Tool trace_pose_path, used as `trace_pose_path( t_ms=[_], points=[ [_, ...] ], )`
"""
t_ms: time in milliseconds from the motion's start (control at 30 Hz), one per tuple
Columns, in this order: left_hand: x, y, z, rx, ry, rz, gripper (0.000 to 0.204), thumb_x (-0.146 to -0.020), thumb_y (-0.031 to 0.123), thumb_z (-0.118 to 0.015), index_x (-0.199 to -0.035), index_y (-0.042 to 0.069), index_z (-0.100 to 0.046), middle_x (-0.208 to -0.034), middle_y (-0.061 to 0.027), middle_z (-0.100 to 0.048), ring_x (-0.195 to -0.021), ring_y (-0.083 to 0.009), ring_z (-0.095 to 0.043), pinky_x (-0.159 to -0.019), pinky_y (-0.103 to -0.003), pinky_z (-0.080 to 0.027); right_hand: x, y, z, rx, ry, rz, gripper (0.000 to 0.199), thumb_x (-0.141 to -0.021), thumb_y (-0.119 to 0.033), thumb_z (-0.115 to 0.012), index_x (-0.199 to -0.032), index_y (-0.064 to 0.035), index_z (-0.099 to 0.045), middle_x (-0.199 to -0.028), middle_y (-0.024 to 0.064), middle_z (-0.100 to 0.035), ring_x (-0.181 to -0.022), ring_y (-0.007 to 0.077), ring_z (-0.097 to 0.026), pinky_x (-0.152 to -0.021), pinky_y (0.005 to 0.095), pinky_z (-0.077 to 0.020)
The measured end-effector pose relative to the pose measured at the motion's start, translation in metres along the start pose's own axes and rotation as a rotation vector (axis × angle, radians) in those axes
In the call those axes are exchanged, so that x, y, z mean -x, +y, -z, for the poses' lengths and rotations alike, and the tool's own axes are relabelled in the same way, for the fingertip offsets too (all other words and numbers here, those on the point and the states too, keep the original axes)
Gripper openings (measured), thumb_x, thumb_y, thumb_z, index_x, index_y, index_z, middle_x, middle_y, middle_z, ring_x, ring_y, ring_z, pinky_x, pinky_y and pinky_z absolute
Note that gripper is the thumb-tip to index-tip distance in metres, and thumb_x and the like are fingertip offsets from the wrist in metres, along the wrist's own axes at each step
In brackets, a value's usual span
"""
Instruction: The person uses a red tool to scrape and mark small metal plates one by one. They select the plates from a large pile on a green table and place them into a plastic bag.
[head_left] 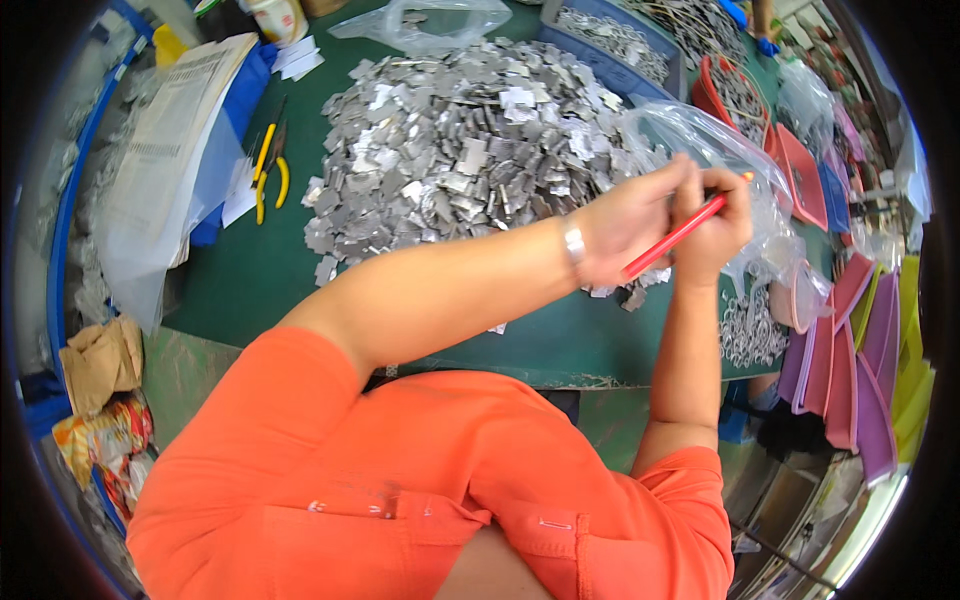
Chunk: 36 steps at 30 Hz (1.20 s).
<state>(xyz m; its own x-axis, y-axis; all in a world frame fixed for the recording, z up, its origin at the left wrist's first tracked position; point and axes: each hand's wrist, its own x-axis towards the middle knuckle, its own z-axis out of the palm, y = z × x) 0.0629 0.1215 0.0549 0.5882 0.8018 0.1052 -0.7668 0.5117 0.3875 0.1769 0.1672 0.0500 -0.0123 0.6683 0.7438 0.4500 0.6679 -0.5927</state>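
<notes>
We clamp a red stick (pixel 672 240) in our right hand (pixel 716 222) near metal plates (pixel 465 140), but cannot tell whether our left hand (pixel 628 222) grips it.

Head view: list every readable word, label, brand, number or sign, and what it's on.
None legible enough to quote.
Printed paper sheets, left: lines of print, too small and blurred.
White tub, top left: coloured print, cut off by the frame, unreadable.
Crumpled colourful packaging, lower left: too creased and blurred.
Red pen-shaped stick: no lettering visible.
</notes>
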Motion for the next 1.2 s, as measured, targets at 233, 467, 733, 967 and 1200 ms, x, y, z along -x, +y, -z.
trace_pose_path(
  t_ms=[233,467,733,967,1200],
  points=[
    [-0.09,0.004,0.013,-0.093,0.375,-0.122,0.056,-0.083,0.051,-0.047,-0.114,0.004,-0.047,-0.114,-0.009,-0.053,-0.104,-0.0162,-0.049,-0.088,-0.034,-0.038,-0.049,0.08,0.011,0.28,-0.028,0.047,0.019,-0.08,-0.017,-0.065,-0.072,-0.0024,-0.057,-0.065,0.003,-0.058,-0.06,0.0071,-0.05,-0.059,0.0223,-0.0428],
    [0.038,0.095,0.04,-2.174,0.636,-0.456,0.019,-0.073,0.02,-0.059,-0.077,0.002,-0.065,-0.07,-0.0148,-0.063,-0.064,-0.0269,-0.062,-0.062,-0.037,-0.049,-0.003,0.01,0.0,-0.264,-0.162,0.032,0.003,-0.082,-0.002,-0.058,-0.079,-0.0004,-0.058,-0.078,0.0088,-0.064,-0.066,0.0109,-0.056,-0.065,0.0233,-0.0452],
    [0.089,0.062,0.056,-2.577,0.609,-0.42,0.006,-0.065,0.01,-0.064,-0.067,0.005,-0.061,-0.076,-0.0097,-0.053,-0.076,-0.0282,-0.054,-0.062,-0.04,-0.042,0.038,-0.028,-0.072,-0.261,-0.482,0.137,0.014,-0.069,-0.006,-0.068,-0.08,-0.0046,-0.06,-0.07,0.008,-0.059,-0.065,0.0255,-0.056,-0.058,0.0329,-0.0444],
    [0.093,0.044,0.039,-2.233,0.554,-0.703,0.007,-0.068,0.006,-0.065,-0.07,0.005,-0.058,-0.076,-0.0059,-0.057,-0.073,-0.0256,-0.056,-0.064,-0.035,-0.042,0.068,-0.024,-0.055,-0.406,-0.403,-0.047,0.018,-0.069,-0.005,-0.067,-0.084,-0.0047,-0.057,-0.077,0.0102,-0.06,-0.074,0.0276,-0.058,-0.066,0.0335,-0.0464],
    [0.091,0.021,0.026,-1.987,0.508,-0.805,0.007,-0.074,0.003,-0.064,-0.079,0.001,-0.061,-0.084,-0.0071,-0.062,-0.072,-0.0182,-0.057,-0.065,-0.027,-0.044,0.087,-0.01,0.008,-0.345,-0.163,-0.347,0.015,-0.072,0.007,-0.06,-0.083,-0.0026,-0.056,-0.078,0.0059,-0.06,-0.076,0.0135,-0.058,-0.068,0.0263,-0.047]
  ],
)
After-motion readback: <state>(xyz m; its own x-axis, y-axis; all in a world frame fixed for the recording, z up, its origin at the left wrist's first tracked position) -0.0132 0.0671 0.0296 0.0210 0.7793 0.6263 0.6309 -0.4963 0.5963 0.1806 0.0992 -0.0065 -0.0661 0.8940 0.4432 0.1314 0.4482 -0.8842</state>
